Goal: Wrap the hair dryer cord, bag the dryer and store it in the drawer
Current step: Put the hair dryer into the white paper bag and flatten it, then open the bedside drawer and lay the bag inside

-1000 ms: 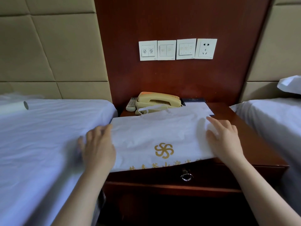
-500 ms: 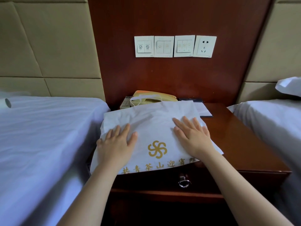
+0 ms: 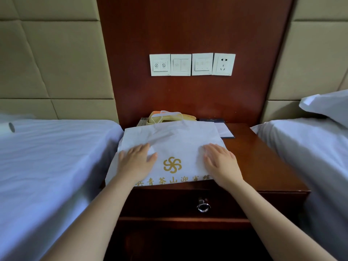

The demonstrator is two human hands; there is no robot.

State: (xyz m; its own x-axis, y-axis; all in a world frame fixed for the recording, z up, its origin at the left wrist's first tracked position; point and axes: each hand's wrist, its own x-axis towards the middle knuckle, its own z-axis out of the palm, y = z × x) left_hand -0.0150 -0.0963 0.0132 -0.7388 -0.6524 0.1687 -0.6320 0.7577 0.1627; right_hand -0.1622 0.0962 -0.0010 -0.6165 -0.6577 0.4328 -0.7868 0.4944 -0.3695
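A white fabric bag with a gold pinwheel logo and gold characters lies flat on the dark wooden nightstand, its near edge hanging slightly over the front. My left hand rests palm down on the bag's left part, fingers spread. My right hand lies flat on its right part. Neither hand grips anything. The drawer below is closed, with a metal ring pull. No hair dryer or cord is visible.
A beige telephone stands behind the bag with the bag's handle over it, next to a remote and a notepad. White-sheeted beds flank the nightstand on both sides. Switches and a socket are on the wood panel.
Both hands slid from the bag's outer edges inward onto its face, then slightly apart again. The bag now lies flatter and further left on the nightstand.
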